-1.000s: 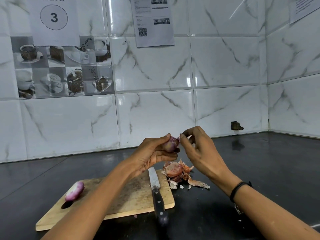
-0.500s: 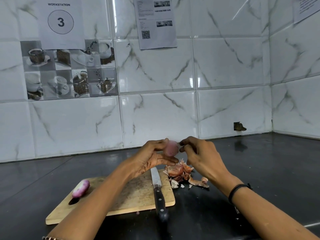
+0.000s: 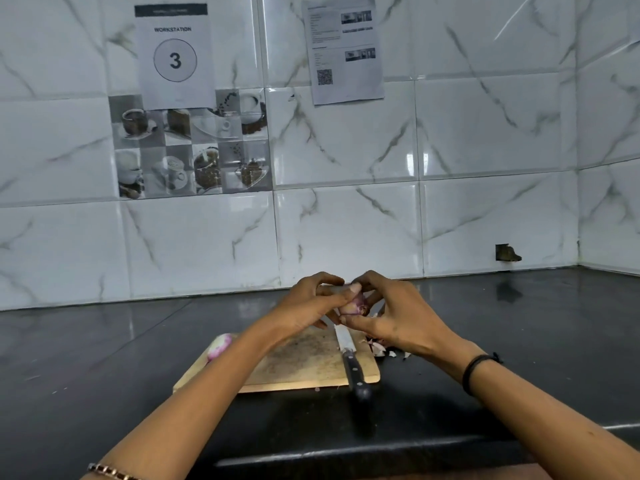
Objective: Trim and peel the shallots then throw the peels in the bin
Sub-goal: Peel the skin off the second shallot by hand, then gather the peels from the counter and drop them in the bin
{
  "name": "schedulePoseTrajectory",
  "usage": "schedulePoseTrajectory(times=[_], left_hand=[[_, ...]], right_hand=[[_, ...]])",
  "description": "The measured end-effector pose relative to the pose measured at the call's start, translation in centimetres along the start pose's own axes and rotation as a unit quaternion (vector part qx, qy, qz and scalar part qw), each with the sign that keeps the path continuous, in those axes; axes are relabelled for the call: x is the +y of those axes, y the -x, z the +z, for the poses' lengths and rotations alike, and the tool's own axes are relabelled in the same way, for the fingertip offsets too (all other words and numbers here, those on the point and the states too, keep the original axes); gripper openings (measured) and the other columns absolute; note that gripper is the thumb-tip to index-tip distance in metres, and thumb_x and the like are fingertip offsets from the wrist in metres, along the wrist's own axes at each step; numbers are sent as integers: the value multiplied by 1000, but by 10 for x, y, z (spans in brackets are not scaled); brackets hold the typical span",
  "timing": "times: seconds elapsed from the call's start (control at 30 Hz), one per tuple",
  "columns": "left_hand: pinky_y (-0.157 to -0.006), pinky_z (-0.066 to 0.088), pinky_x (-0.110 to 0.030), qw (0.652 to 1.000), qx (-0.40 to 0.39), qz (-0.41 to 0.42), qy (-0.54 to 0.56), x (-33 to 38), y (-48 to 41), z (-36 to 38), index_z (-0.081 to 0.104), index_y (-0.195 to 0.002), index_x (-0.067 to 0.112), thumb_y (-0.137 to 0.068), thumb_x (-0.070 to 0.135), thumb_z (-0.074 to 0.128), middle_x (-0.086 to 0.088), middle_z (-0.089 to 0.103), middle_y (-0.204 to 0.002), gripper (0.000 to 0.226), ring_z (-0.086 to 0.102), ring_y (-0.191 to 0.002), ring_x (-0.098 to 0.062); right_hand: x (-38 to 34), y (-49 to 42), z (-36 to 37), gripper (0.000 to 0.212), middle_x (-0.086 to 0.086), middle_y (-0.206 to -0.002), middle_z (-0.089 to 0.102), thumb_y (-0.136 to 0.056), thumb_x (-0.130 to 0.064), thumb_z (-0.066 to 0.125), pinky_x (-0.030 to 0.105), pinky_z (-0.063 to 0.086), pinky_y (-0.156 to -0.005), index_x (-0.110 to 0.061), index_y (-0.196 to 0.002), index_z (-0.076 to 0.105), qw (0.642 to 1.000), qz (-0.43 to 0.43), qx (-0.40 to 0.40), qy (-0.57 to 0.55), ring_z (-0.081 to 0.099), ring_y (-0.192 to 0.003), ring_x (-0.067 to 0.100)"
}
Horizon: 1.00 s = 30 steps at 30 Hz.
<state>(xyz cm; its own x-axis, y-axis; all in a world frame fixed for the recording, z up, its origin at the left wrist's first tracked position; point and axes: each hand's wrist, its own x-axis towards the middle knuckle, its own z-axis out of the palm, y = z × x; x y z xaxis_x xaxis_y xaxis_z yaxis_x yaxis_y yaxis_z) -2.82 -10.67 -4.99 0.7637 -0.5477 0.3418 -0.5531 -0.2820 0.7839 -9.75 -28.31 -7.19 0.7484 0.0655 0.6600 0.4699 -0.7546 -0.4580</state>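
Note:
A pale purple shallot (image 3: pixel 355 304) is held above the far end of the wooden cutting board (image 3: pixel 301 365). My left hand (image 3: pixel 310 304) grips it from the left with thumb and fingers curled round it. My right hand (image 3: pixel 398 315) grips it from the right, fingers curled over its top and thumb under it. A peeled shallot (image 3: pixel 220 345) lies at the board's left edge, partly behind my left forearm. A black-handled knife (image 3: pixel 349 358) lies on the board's right side, handle toward me. Shallot peels (image 3: pixel 379 348) lie on the counter right of the board, mostly hidden by my right hand.
The board sits on a dark, glossy counter (image 3: pixel 104 358) that runs to a white marble-tiled wall (image 3: pixel 346 230) behind and a corner at the far right. The counter's front edge (image 3: pixel 346 459) is close below my forearms. No bin is in view.
My right hand has closed in from pinching at the shallot's top to gripping the shallot itself. Both hands have dropped a little toward the board. The camera has shifted left.

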Motion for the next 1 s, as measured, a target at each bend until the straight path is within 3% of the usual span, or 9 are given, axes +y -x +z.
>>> schedulePoseTrajectory(times=[0.1, 0.23, 0.3, 0.43, 0.5, 0.6, 0.73, 0.87, 1.0], left_hand=[[-78, 57, -27, 994, 40, 23, -99, -5, 18, -23, 73, -106, 27, -92, 62, 53, 10, 76, -93, 43, 71, -81, -3], [-82, 52, -28, 979, 114, 18, -169, -15, 44, -63, 77, -92, 28, -97, 46, 58, 14, 76, -86, 26, 69, -86, -3], [-86, 51, -30, 974, 133, 9, -184, -21, 58, -82, 77, -91, 27, -97, 39, 60, 14, 76, -87, 21, 68, -92, -6], [-79, 47, -19, 971, 138, -18, -195, -36, 88, -112, 75, -99, 26, -93, 35, 67, 14, 74, -96, 13, 65, -94, 1], [-75, 44, -12, 973, 127, -31, -189, -46, 102, -122, 73, -105, 28, -89, 38, 72, 15, 72, -101, 19, 63, -98, 3], [-77, 39, -7, 979, 74, -69, -177, -64, 118, -131, 62, -123, 33, -82, 45, 78, 18, 67, -114, 46, 59, -104, 8], [-101, 36, -22, 979, 20, -112, -171, -91, 122, -134, 42, -147, 35, -73, 59, 79, 12, 54, -141, 86, 50, -127, -2], [-107, 34, -26, 985, 22, -105, -134, -96, 112, -126, 43, -147, 37, -81, 53, 75, 17, 52, -140, 75, 47, -130, -4], [-91, 38, -13, 981, 70, -61, -168, -99, 104, -122, 65, -125, 34, -76, 50, 81, 20, 65, -120, 54, 57, -115, 3]], right_hand=[[-15, -2, 10, 41, -15, -101, 67, -79, -40, 81, 9, 46, -65, -28, -113, 61, 1000, 8, -28, 1, 64, -87, -1], [-37, -12, 21, 45, -16, -101, 63, -79, -37, 82, 10, 42, -64, -24, -118, 61, 997, 19, -73, 16, 62, -87, 3], [-47, -18, 27, 43, -13, -100, 65, -78, -31, 83, 13, 44, -66, -24, -115, 62, 995, 32, -91, 5, 63, -87, 5], [-67, -30, 46, 46, -11, -105, 67, -75, -27, 84, 13, 43, -67, -24, -116, 63, 992, 36, -119, 4, 63, -88, 2], [-75, -35, 58, 47, -12, -104, 66, -75, -30, 84, 13, 42, -66, -24, -117, 63, 992, 33, -123, 9, 61, -89, 0], [-85, -40, 75, 45, -16, -100, 65, -74, -34, 85, 15, 45, -69, -24, -113, 64, 990, 38, -133, -3, 61, -89, -1], [-95, -45, 99, 48, -13, -105, 65, -75, -38, 84, 19, 48, -77, -22, -115, 64, 986, 32, -166, 11, 60, -95, 5], [-95, -51, 112, 54, -7, -110, 65, -73, -40, 84, 24, 50, -77, -23, -118, 60, 984, 58, -167, -2, 61, -97, 9], [-90, -56, 115, 40, -3, -106, 68, -80, -34, 79, 28, 53, -83, -21, -114, 63, 981, 87, -168, -45, 64, -97, 13]])
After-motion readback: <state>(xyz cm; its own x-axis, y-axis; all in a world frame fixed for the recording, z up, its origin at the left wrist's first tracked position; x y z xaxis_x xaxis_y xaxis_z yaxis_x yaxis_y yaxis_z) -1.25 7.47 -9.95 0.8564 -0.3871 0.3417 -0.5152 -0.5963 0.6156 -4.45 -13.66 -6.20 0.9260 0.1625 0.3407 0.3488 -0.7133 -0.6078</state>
